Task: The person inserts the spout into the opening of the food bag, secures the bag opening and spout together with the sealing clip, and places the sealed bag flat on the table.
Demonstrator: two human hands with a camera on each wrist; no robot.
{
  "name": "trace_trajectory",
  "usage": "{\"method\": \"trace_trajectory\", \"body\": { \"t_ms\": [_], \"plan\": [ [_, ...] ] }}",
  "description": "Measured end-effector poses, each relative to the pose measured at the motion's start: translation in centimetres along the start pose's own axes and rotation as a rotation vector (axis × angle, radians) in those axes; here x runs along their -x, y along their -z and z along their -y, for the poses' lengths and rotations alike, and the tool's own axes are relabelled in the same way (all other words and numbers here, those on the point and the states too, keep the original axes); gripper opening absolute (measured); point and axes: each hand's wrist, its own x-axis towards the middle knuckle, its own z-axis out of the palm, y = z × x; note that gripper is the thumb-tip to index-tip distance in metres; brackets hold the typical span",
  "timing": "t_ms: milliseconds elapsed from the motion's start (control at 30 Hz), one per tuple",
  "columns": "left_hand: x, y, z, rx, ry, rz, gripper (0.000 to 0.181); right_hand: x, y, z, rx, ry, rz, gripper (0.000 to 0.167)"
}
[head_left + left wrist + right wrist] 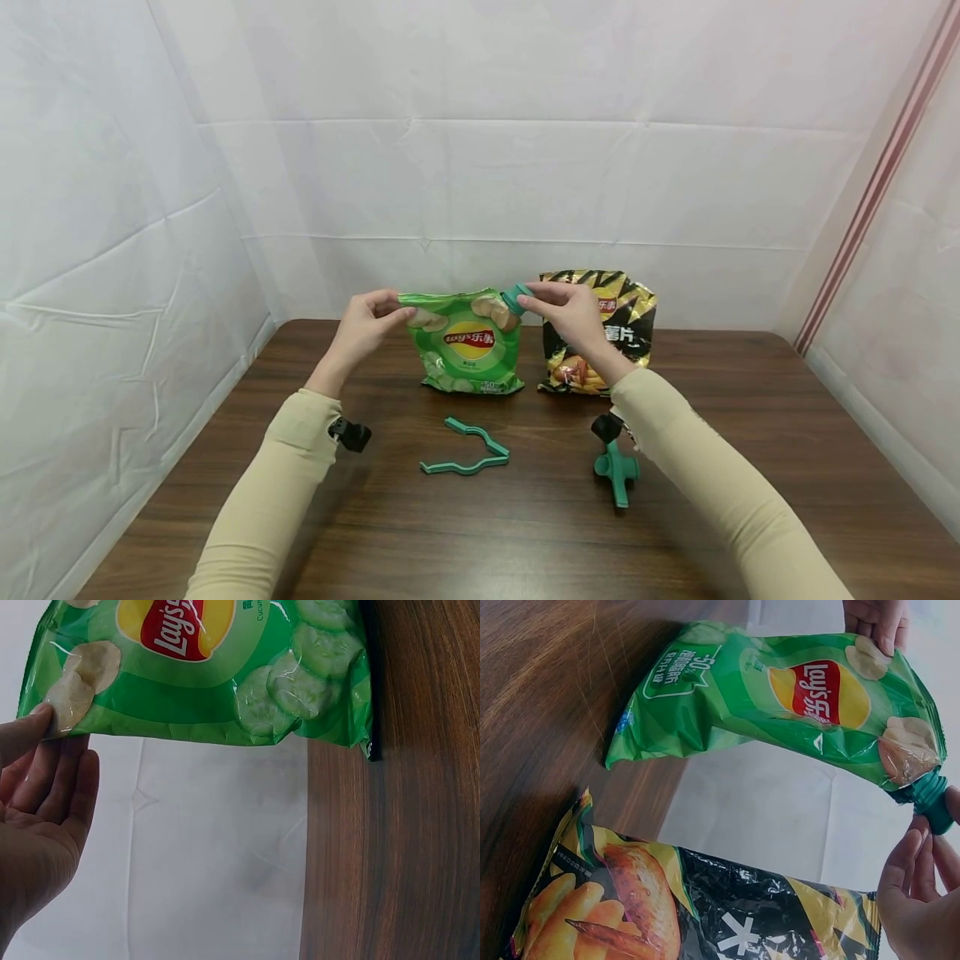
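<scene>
A green bag of potato chips [468,358] stands upright on the table, its lower edge touching the wood. My left hand [366,323] pinches its upper left corner between thumb and fingers, also plain in the left wrist view. At the opposite top corner sits a teal screw cap [932,802], which my right hand [567,314] pinches by thumb and fingertips. How the cap joins the bag's corner is partly hidden by the fingers. Behind the right hand stands a black and gold chip bag [633,333], partly covered by that hand and forearm.
An unfolded teal bag clip [468,468] lies on the brown wooden table [420,550] in front of the green bag. Further right, near the right sleeve, lies a teal cross-shaped piece [617,475] with a round knob. White sheeting [525,183] hangs behind the table and at its sides.
</scene>
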Motion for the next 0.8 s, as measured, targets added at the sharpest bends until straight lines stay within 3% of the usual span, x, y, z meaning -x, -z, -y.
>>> {"method": "trace_trajectory", "body": {
  "t_ms": [367,633,800],
  "plan": [
    [-0.1,0.0,-0.3,0.001,0.023,0.013,0.026,0.0,-0.2,-0.3,-0.008,0.005,-0.012,0.041],
    [1.0,0.3,-3.2,-0.022,0.022,0.027,0.022,0.1,-0.6,-0.3,-0.026,-0.024,-0.029,0.041],
    [0.7,0.2,-2.2,0.007,0.030,0.021,0.024,0.1,-0.7,-0.1,-0.071,-0.038,-0.023,0.040]
  ]
}}
